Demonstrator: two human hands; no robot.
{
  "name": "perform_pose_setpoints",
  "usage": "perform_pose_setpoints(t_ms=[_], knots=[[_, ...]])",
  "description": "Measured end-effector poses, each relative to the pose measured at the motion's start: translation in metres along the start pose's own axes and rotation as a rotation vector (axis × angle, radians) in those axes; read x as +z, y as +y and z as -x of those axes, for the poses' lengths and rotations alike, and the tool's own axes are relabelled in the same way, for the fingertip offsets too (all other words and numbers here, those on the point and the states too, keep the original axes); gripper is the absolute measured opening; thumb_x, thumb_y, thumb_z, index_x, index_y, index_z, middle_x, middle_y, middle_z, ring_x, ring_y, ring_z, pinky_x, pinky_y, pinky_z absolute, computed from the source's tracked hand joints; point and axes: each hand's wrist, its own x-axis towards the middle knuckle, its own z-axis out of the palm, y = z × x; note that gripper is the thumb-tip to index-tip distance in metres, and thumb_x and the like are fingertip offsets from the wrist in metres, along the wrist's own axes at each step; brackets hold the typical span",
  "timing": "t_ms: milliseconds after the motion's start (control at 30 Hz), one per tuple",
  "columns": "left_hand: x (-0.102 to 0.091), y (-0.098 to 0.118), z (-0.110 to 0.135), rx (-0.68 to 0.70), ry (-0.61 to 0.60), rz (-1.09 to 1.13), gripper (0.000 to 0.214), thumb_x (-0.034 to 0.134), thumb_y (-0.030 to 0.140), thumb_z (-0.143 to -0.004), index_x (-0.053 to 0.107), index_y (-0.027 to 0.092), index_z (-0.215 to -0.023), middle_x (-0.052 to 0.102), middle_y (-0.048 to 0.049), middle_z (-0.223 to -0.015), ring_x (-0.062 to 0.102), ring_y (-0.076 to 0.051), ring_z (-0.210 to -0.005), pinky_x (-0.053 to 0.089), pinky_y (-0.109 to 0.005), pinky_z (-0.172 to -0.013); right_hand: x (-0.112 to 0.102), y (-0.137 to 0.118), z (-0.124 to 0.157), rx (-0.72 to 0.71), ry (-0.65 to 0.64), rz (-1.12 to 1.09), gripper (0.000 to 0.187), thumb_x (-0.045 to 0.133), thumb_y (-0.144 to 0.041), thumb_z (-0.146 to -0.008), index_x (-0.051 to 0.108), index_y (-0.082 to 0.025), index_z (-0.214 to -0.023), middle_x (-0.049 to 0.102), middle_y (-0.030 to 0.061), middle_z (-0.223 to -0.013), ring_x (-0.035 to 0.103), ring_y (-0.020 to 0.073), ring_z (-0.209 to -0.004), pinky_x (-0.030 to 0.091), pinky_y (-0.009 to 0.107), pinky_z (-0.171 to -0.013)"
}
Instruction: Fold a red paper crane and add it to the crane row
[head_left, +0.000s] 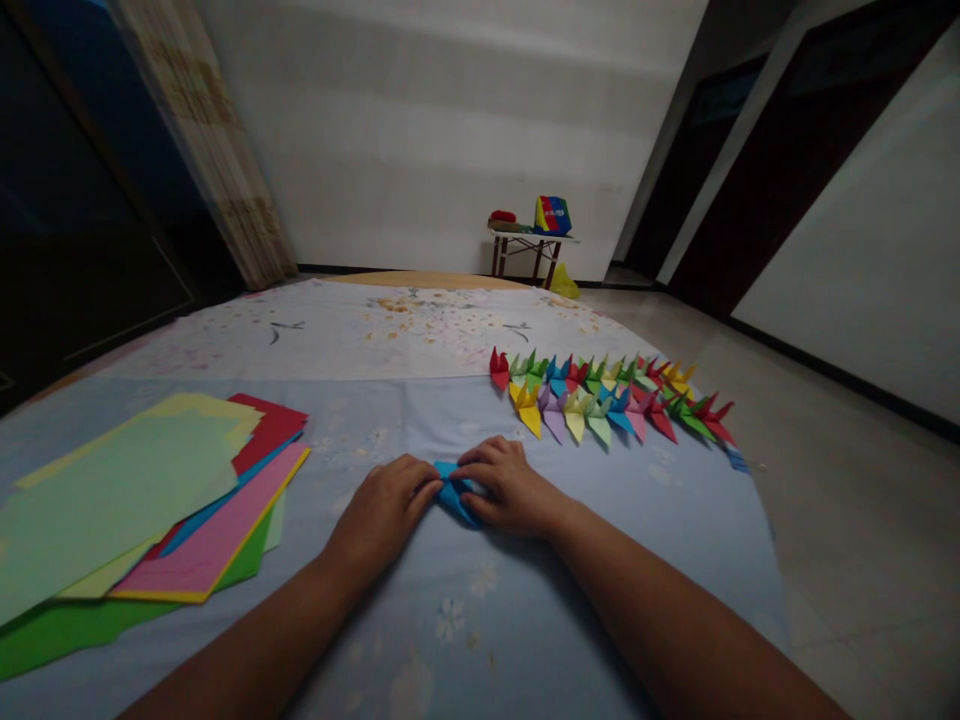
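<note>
While both hands (504, 488) pinch it, the folded blue paper (454, 500) lies between them.

Both hands (501, 485) hold blue paper (453, 498), seemingly folded.

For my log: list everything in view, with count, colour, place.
Table: one, tan rim, centre.
Cloth: count unclear, blue and white, on table.
Paper: one, blue, folded, centre.
Sheets: many, mixed colours, left.
Cranes: many, mixed colours, right.
Striped patch: one, blue-white, right edge.
Stand: one, white and brown, far back.
Box: one, blue, red, yellow, on stand.
Small items: count unclear, red and green, on stand.
Bag: one, yellow, beside stand.
Curtain: one, beige, left.
Dark area: one, black, left.
Doors: two, dark, right.
Walls: several, white, back and right.
Floor: one, grey, right.
Left hand: one, bare, on paper.
Right hand: one, bare, on paper.
</note>
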Motion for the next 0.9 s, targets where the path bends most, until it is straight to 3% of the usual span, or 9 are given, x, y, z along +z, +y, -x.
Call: perform_pose_setpoints(t_ms=[233, 567, 900], knots=[[0.002, -0.003, -0.002, 0.072, -0.029, 0.102, 0.017, 0.046, 0.029, -0.087, 0.062, 0.021, -0.087, 0.060, -0.0024, -0.090, 0.056, -0.017, -0.087, 0.042, -0.031, -0.083, -0.001, 0.002, 0.005, 0.057, 0.018, -0.016, 0.031, 0.060, -0.032, -0.079, 0.060, -0.026, -0.109, 0.058, 0.0059, -0.101, 0.042, 0.0218, -0.098, 0.026, 0.038, -0.085], [0.017, -0.005, -0.001, 0.044, 0.039, -0.028, 0.010, 0.050, 0.026, -0.084, 0.058, 0.020, -0.083, 0.055, -0.0034, -0.090, 0.052, -0.020, -0.089, 0.041, -0.037, -0.081, 0.005, 0.007, 0.003, 0.093, 0.015, -0.066, 0.029, 0.063, -0.032, -0.077, 0.062, -0.027, -0.106, 0.055, 0.0047, -0.099, 0.043, 0.0205, -0.096, 0.027, 0.035, -0.083], [0.019, 0.003, 0.003, 0.044, 0.055, -0.180, 0.007, 0.048, 0.022, -0.085, 0.054, 0.018, -0.086, 0.055, -0.0042, -0.089, 0.050, -0.020, -0.086, 0.041, -0.037, -0.079, 0.006, 0.010, 0.001, 0.074, 0.003, -0.066, 0.028, 0.062, -0.033, -0.079, 0.061, -0.027, -0.106, 0.054, 0.0049, -0.099, 0.042, 0.0206, -0.095, 0.027, 0.035, -0.082]])
